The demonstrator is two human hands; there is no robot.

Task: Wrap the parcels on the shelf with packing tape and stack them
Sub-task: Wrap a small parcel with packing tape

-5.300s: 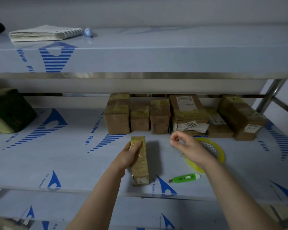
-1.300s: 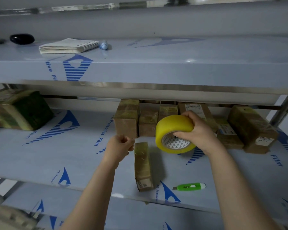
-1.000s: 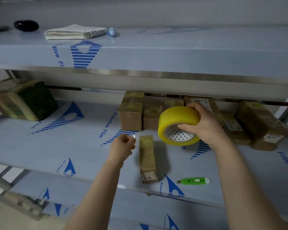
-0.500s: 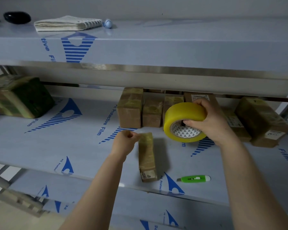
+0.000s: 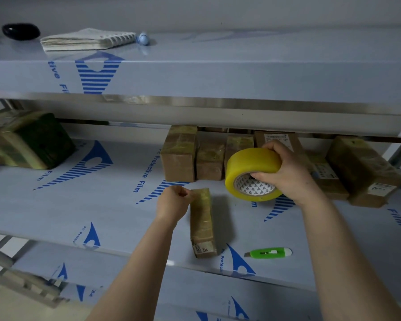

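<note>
Change: the tape end (image 5: pixel 187 193), pinched in the fingers of the left hand (image 5: pixel 171 202), is now brought onto the parcel (image 5: pixel 203 224) at its far end.
Right hand (image 5: pixel 289 172): the tape roll (image 5: pixel 250 162) is gripped.
Parcel: laid mid-shelf (image 5: pixel 97 205), by the near edge.
Meaning: wrapping is judged begun.

— Where could a hand pass?
— Left of the left hand (image 5: pixel 171 203) the shelf (image 5: pixel 90 205) runs open up to the dark block (image 5: pixel 33 144).
— And beyond?
— A row of parcels (image 5: pixel 178 163) walls the back, under the upper shelf's lip (image 5: pixel 195 105), which seems low from this angle. Between the hands are the long parcel (image 5: pixel 202 223) and the tape roll (image 5: pixel 250 163); a green cutter (image 5: pixel 267 253) sits nearer than the right hand (image 5: pixel 292 174).
</note>
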